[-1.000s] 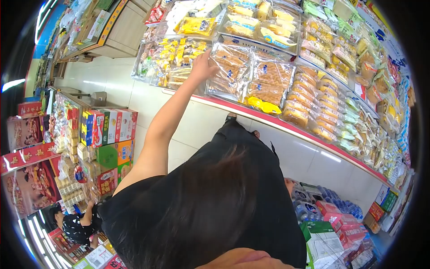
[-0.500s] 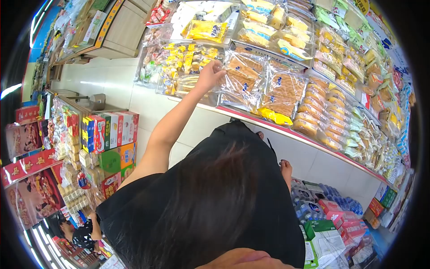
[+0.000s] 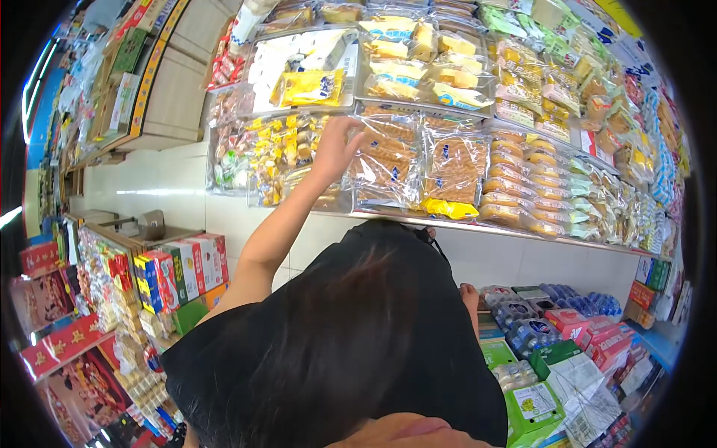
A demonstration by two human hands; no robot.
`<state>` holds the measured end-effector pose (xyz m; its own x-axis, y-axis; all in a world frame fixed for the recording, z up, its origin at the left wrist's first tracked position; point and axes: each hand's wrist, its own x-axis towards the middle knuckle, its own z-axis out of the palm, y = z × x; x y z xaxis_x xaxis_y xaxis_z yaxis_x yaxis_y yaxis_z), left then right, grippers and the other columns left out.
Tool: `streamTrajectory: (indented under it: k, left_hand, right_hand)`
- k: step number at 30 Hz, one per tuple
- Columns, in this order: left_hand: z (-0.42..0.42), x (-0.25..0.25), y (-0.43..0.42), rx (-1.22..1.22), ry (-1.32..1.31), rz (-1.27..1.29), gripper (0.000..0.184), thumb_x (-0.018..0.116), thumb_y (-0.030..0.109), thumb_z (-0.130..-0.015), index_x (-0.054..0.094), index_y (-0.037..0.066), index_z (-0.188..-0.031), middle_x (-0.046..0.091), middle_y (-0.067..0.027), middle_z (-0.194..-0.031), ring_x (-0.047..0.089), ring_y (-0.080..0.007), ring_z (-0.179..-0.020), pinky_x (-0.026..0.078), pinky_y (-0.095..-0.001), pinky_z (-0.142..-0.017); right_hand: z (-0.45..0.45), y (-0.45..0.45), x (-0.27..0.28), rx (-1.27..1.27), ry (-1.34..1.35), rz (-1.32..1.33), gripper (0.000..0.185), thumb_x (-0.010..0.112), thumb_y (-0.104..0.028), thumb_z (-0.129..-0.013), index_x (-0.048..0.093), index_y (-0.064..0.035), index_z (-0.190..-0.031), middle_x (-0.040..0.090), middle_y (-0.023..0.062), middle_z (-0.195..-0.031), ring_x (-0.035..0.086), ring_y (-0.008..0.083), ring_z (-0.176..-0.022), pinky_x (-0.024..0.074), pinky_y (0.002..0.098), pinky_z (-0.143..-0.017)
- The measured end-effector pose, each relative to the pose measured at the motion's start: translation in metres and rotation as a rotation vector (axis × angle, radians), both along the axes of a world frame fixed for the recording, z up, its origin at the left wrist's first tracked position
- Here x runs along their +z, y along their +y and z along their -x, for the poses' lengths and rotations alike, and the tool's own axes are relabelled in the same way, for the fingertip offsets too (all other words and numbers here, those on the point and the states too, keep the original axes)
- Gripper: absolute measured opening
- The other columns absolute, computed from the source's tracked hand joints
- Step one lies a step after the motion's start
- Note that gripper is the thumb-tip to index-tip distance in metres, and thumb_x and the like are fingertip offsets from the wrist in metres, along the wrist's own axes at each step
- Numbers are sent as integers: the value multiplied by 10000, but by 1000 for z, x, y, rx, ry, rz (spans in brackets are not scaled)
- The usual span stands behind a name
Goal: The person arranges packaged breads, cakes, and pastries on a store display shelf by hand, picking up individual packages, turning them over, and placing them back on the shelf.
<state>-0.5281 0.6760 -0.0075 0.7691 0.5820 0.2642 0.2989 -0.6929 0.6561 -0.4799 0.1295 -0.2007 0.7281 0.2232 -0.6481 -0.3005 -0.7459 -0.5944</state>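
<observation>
My left hand (image 3: 340, 149) reaches over the display at the seam between two trays. Its fingers are loosely bent and apart, at the left edge of a clear bag of brown flat cakes (image 3: 388, 153); whether the fingertips touch the plastic I cannot tell. Left of the hand lie small yellow-wrapped snacks (image 3: 280, 142). A second bag of brown cakes (image 3: 452, 160) is to the right, with a yellow packet (image 3: 450, 209) at its front edge. My right hand (image 3: 468, 293) hangs low at my side, partly hidden by my body, its fingers slightly curled with nothing visible in them.
Behind the front row are a bright yellow packet (image 3: 312, 87) and wrapped cakes (image 3: 392, 71). Rows of packaged buns (image 3: 511, 179) continue right. Boxes (image 3: 187, 272) are stacked at the left. Shrink-wrapped bottles (image 3: 532, 334) and cartons (image 3: 534, 403) stand on the lower right.
The view has turned and shifted, so the display sits more level. My left hand stays by the left edge of the cake bag, its fingers slightly repositioned. My right hand still hangs down.
</observation>
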Motion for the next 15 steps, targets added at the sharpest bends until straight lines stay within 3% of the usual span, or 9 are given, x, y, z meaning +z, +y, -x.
streamTrajectory:
  k: [4, 6, 8, 11, 15]
  left_hand:
    - [-23, 12, 5, -121, -93, -125, 285, 693, 119, -772, 600, 52, -1033, 577, -134, -1086, 528, -312, -1044, 407, -391, -926]
    - [-37, 17, 8, -169, -89, -116, 348, 692, 131, -759, 574, 67, -1080, 529, -147, -1160, 468, -343, -1116, 378, -428, -953]
    - [-56, 17, 15, -161, -81, -319, 524, 725, 179, -734, 519, 111, -1211, 438, -149, -1302, 394, -357, -1213, 338, -448, -995]
    - [-81, 23, 21, -201, -46, -407, 681, 757, 246, -706, 450, 156, -1308, 345, -148, -1394, 292, -374, -1298, 277, -511, -1023]
    - [-104, 16, 34, -265, 19, -445, 728, 745, 350, -713, 424, 185, -1346, 330, -144, -1413, 247, -369, -1331, 229, -580, -1019]
  right_hand:
    - [13, 23, 18, -144, 72, -8, 214, 539, -149, -906, 617, 23, -1007, 609, 59, -760, 588, 137, -625, 479, 271, -550]
    - [18, 31, 20, -141, 53, -31, 208, 534, -133, -905, 611, 27, -1013, 606, 69, -769, 584, 138, -618, 491, 275, -556]
    - [22, 40, 20, -118, 11, -45, 208, 534, -132, -902, 612, 29, -1009, 608, 76, -782, 590, 144, -628, 506, 276, -574]
    - [24, 48, 22, -113, 40, -37, 206, 531, -126, -898, 616, 30, -1002, 612, 80, -783, 598, 149, -639, 516, 276, -580]
    - [27, 57, 33, -120, 2, -53, 210, 528, -125, -895, 617, 36, -998, 615, 86, -786, 602, 154, -634, 523, 279, -572]
